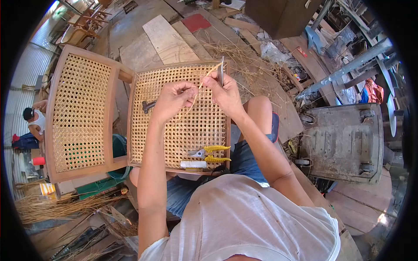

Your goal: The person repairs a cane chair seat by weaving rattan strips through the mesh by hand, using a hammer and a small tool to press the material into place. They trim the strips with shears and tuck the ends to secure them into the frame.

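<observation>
Above the woven cane seat (174, 130) of a wooden chair, my left hand (176, 101) is closed, its fingers pinching a thin cane strand (198, 93). My right hand (224, 91) is closed on the same strand and also holds a pointed metal tool (220, 71), its tip upward. Under my left hand lies a small hammer (149, 106), its handle partly hidden. Yellow-handled pruning shears (210, 153) rest on the lower right of the seat, beside a white roll (193, 164).
The chair's cane backrest (82, 113) stands to the left. A person (37, 121) sits at the far left. Loose cane strips (69, 206) lie lower left. Wooden boards (167, 39) lie ahead. A wheeled grey platform (342, 143) stands at right, below a metal pole (344, 67).
</observation>
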`<state>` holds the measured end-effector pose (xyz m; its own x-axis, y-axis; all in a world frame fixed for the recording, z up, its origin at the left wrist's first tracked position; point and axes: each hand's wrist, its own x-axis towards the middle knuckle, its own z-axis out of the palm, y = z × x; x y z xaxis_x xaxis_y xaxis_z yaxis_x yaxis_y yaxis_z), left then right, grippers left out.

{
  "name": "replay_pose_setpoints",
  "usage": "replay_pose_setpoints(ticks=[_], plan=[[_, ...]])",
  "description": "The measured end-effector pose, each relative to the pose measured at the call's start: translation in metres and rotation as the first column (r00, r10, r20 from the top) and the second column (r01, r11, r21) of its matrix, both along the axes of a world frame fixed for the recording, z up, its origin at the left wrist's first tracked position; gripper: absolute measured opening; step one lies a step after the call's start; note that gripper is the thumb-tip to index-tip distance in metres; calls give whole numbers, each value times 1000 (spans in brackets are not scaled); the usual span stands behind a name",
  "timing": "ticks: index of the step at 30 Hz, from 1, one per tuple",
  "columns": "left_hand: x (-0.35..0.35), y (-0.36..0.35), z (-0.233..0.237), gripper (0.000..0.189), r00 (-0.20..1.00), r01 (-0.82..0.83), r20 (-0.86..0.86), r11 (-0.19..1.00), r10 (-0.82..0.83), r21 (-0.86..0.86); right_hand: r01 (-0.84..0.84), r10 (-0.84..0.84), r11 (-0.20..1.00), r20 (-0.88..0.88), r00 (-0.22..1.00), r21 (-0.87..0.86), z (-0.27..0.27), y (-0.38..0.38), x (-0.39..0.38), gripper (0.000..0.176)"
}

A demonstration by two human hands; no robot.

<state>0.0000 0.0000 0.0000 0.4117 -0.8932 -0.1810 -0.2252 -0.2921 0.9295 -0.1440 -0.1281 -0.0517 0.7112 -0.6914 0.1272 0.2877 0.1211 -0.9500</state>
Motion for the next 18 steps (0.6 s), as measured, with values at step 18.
replay_pose_setpoints(ticks=[18], plan=[[49,84,-30,13,945,-276,-199,959,258,-65,57,-51,998,-176,983,25,-37,14,8,18]])
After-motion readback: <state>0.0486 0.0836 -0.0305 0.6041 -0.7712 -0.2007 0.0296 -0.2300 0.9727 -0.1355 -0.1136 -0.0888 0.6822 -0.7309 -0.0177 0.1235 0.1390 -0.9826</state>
